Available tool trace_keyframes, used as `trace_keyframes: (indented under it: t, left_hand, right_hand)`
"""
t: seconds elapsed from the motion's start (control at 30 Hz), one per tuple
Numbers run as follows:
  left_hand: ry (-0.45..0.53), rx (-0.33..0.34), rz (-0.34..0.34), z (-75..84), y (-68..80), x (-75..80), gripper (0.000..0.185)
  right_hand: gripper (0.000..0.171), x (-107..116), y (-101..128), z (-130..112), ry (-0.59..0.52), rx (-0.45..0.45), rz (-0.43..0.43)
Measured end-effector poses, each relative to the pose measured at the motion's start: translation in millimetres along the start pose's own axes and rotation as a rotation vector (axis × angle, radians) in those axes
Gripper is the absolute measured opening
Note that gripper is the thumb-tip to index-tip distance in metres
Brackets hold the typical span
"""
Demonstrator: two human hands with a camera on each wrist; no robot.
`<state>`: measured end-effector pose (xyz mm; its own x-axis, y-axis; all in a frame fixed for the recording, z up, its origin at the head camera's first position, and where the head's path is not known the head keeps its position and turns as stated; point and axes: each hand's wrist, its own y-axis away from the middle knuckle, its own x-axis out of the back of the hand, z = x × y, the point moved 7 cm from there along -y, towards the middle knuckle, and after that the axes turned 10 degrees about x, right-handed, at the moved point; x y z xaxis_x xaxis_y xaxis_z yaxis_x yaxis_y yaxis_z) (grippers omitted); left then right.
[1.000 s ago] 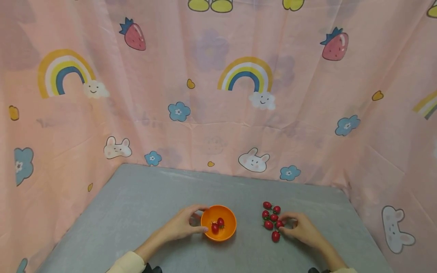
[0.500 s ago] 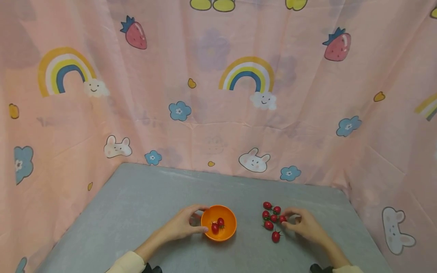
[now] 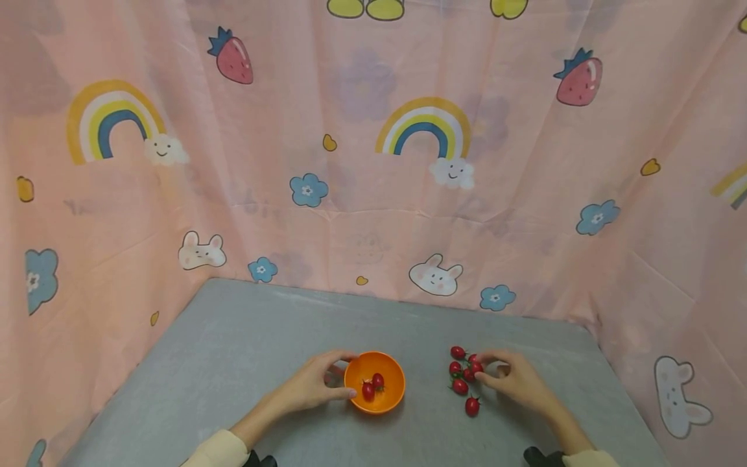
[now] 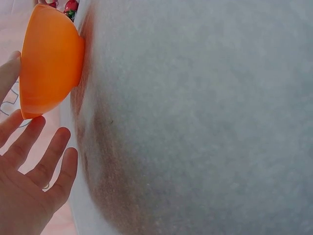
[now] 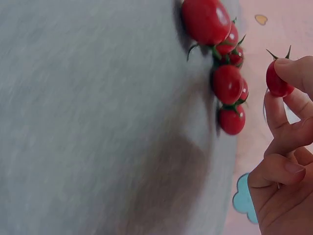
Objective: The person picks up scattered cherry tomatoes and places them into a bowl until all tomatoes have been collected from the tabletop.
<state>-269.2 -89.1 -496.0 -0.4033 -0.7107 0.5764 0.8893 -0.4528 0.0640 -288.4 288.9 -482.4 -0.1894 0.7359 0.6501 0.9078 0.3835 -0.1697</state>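
An orange bowl (image 3: 385,395) sits on the grey table (image 3: 245,350) with two cherry tomatoes (image 3: 372,385) inside. My left hand (image 3: 315,383) cups the bowl's left side, thumb at the near rim and fingers at the far rim. In the left wrist view the orange bowl (image 4: 46,63) lies between the thumb and the spread fingers (image 4: 34,147). To the right lies a loose cluster of cherry tomatoes (image 3: 460,376). My right hand (image 3: 487,371) pinches one tomato (image 3: 477,367) at the cluster's right edge. The right wrist view shows that tomato (image 5: 277,81) between thumb and finger, just off the cluster (image 5: 226,83).
Pink cartoon-print cloth (image 3: 373,194) walls in the table on the left, back and right. One tomato (image 3: 471,407) lies apart at the near side of the cluster.
My right hand has shifted a little farther along the cluster's right side and pinched one tomato, lifting it slightly. The left hand and bowl have not moved.
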Motion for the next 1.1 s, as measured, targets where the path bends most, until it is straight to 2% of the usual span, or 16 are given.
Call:
trace_keyframes:
  t: [0.23,0.53,0.97,1.1]
  left_hand:
    - [0.01,-0.005,-0.003,0.7,-1.5,-0.2,0.057]
    - [0.011,-0.012,-0.005,0.7,-2.5,-0.8,0.057]
    - [0.002,-0.009,-0.003,1.7,-1.6,-0.9,0.056]
    - [-0.004,-0.009,-0.001,1.7,-0.4,-1.0,0.057]
  right_hand:
    - [0.027,-6.9,-11.0,-14.1,-0.021,0.015,0.016]
    - [0.021,-22.8,-26.2,-35.4,-0.065,0.18,-0.002]
    - [0.019,-43.1,-35.5,-46.1,-0.062,0.195,-0.041]
    - [0.017,-50.6,-37.1,-48.5,-0.082,0.17,-0.06]
